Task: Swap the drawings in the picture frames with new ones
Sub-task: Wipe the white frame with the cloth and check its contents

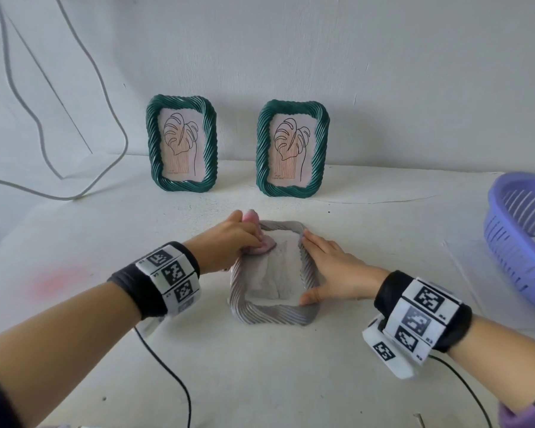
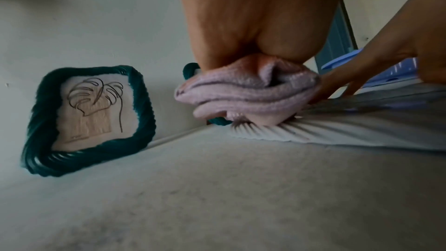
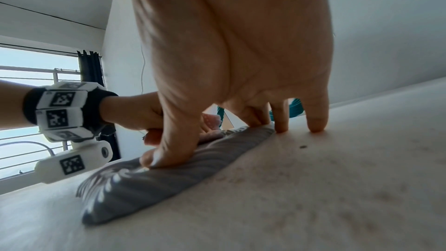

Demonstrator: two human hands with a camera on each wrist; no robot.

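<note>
While a grey ribbed frame lies flat on the white table, a person's left hand bunches a pink cloth and presses it onto the frame's glazed middle near the far corner, fingers curled round the wad. Just across the pane from that grip, the right hand steadies the frame's right rail, fingers straight and spread, thumb planted at the near corner. The step in hand looks like wiping the pane, apparently a stage of the swap; whether a drawing sits inside cannot be told. The next move probably calls for setting the cloth down and turning or lifting the frame with both hands. Beyond the hands, two green frames stand against the wall, each holding a leaf drawing, and a purple basket sits well off to the right. Only the left wrist view shows the cloth's folded layers under the palm; only the right wrist view shows the thumb bearing on the ribbing and two fingertips touching the table beside the rail.
</note>
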